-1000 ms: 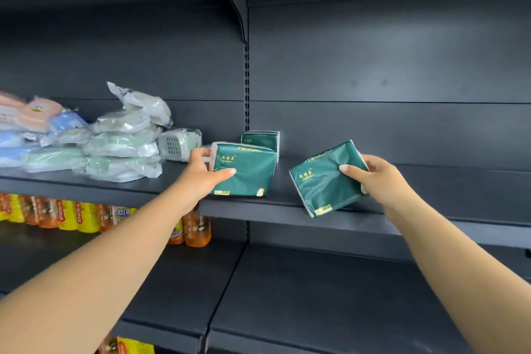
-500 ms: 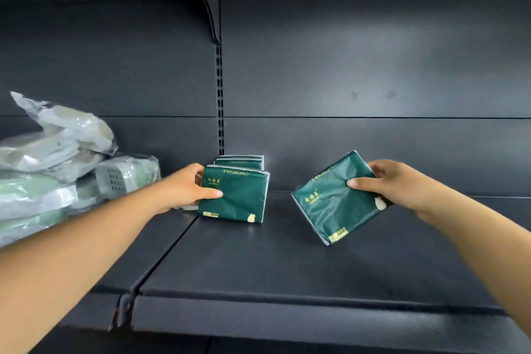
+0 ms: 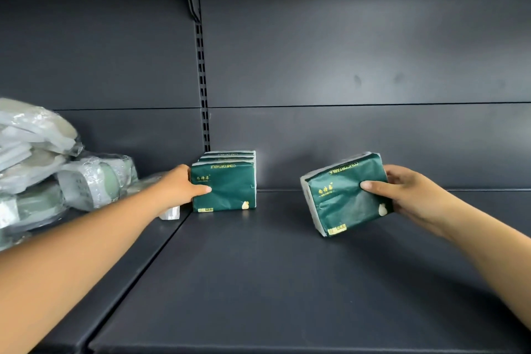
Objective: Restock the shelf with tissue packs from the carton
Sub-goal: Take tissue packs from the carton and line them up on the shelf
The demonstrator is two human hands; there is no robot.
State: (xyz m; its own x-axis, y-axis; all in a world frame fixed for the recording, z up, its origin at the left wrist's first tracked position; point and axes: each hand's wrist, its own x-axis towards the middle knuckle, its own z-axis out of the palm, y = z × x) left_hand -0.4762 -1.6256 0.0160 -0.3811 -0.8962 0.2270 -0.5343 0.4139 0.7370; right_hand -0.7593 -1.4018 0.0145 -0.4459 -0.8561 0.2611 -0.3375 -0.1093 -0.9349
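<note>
A row of dark green tissue packs (image 3: 230, 156) stands upright at the back left of the dark shelf (image 3: 258, 267). My left hand (image 3: 179, 188) grips the left edge of the front pack (image 3: 227, 188), thumb across its face. That pack stands on the shelf board. My right hand (image 3: 408, 194) holds another green tissue pack (image 3: 342, 198) by its right side, tilted and just above the shelf, well to the right of the row. The carton is out of sight.
Clear-wrapped pale green and white goods (image 3: 43, 169) are piled on the neighbouring shelf at the left. A slotted upright (image 3: 202, 80) divides the two bays. The grey back panel (image 3: 359, 138) rises behind the packs.
The view has closed in on the shelf. My left hand has set its pack upright against the row, and my right hand has carried its pack deeper over the shelf board.
</note>
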